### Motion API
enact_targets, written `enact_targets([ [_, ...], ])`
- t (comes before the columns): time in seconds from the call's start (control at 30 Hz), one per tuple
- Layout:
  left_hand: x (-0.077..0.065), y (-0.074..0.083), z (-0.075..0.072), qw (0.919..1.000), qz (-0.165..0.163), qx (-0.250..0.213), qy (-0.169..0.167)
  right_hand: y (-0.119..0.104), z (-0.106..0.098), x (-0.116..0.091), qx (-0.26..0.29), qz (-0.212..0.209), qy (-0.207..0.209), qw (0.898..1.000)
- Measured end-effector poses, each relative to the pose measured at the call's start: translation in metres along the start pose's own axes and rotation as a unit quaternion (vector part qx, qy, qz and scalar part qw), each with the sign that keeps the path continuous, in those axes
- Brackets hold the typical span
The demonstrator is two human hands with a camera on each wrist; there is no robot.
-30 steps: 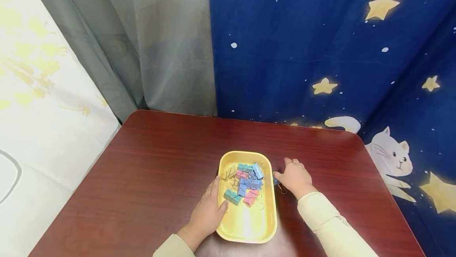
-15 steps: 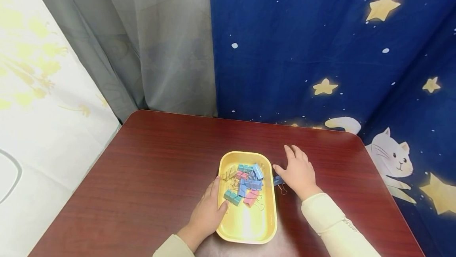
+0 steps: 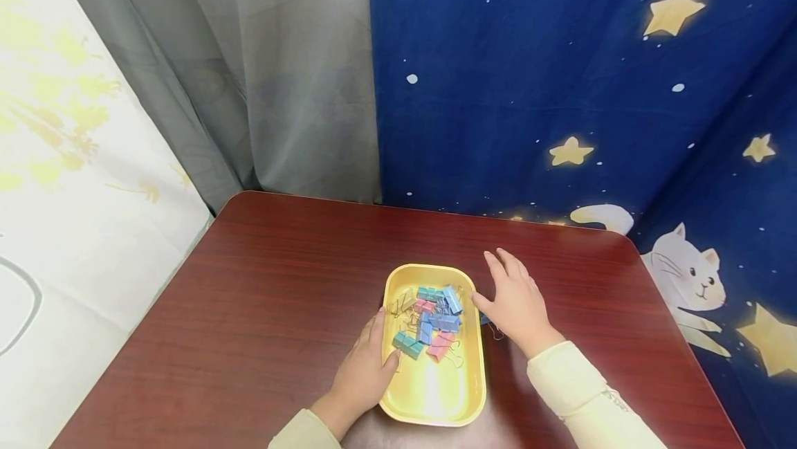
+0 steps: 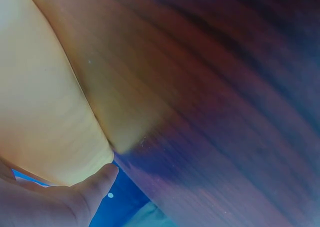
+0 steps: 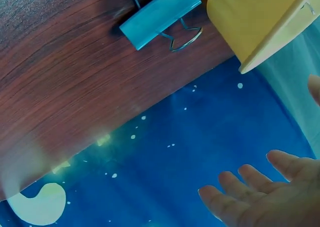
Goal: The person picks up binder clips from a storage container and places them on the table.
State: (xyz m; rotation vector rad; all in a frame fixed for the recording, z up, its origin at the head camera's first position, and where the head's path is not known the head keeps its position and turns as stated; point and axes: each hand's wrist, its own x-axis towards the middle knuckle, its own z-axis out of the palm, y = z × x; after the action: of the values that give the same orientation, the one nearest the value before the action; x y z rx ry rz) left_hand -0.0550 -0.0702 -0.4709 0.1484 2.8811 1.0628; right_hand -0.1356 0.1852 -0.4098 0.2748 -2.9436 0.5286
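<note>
My left hand [image 3: 360,370] holds the left side of a yellow plastic tray [image 3: 432,416], its thumb over the rim and its fingers along the outer wall. In the left wrist view a fingertip [image 4: 107,173] meets the tray's edge. Several binder clips lie inside the tray, among them a pink binder clip [image 3: 440,345] and a teal binder clip [image 3: 407,344]. My right hand [image 3: 517,305] hovers at the tray's right rim, fingers extended and spread, holding nothing. Partly hidden beneath it, a blue binder clip [image 5: 160,16] rests on the table just outside the tray.
The tray stands on a dark red wooden table [image 3: 299,262] with rounded far corners. Beyond its far edge hang a grey curtain [image 3: 305,89] and a blue curtain [image 3: 473,110] printed with stars. A white patterned cloth [image 3: 81,158] hangs at the left.
My right hand has lifted off the blue binder clip beside the tray, its fingers spreading, then shifted slightly left toward the rim. My left hand and the tray have stayed in place.
</note>
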Motion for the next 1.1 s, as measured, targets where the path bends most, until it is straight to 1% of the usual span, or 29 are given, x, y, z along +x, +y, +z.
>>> enact_targets([
  [0.27, 0.000, 0.000, 0.000, 1.0000, 0.000, -0.002, 0.002, -0.006, 0.005, -0.005, 0.000, -0.036, 0.002, 0.999],
  [0.5, 0.000, -0.001, 0.001, 1.0000, 0.000, -0.001, 0.001, -0.013, 0.009, -0.011, 0.005, -0.051, -0.010, 0.999],
  [0.77, 0.001, -0.001, 0.000, 1.0000, 0.007, -0.001, 0.002, -0.016, 0.016, -0.017, 0.002, -0.081, -0.008, 0.997],
  [1.1, 0.000, -0.001, -0.001, 0.9999, 0.012, -0.001, 0.000, -0.021, 0.022, -0.025, 0.004, -0.108, -0.010, 0.994],
])
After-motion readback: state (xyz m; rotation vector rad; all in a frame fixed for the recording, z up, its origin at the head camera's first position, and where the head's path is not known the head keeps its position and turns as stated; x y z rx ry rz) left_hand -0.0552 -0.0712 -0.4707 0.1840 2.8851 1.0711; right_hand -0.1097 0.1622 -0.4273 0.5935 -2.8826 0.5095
